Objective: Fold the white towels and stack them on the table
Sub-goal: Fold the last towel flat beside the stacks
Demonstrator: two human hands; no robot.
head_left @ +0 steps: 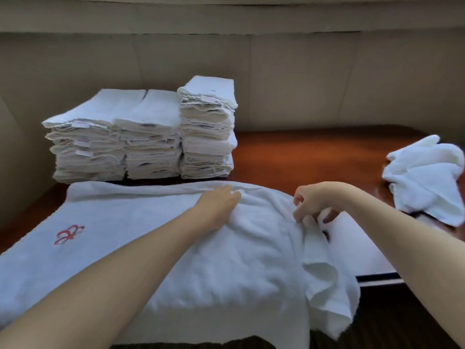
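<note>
One white towel [156, 248] lies spread on the table [314, 157]. Left hand [219, 200] rests flat on it; right hand [314, 202] pinches its fabric. Three folded stacks [151, 137] stand behind; one crumpled pile [425, 177] lies right.

Both bare forearms reach toward twelve o'clock. The left hand [218, 200] lies flat, palm down, fingers straight and together. At its three o'clock, the right hand [315, 200] curls its fingers downward, pinching cloth.

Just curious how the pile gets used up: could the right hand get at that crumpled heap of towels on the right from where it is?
Probably yes. The right hand pinches the spread towel, so it must let go first; bare table lies between it and the crumpled heap.
</note>
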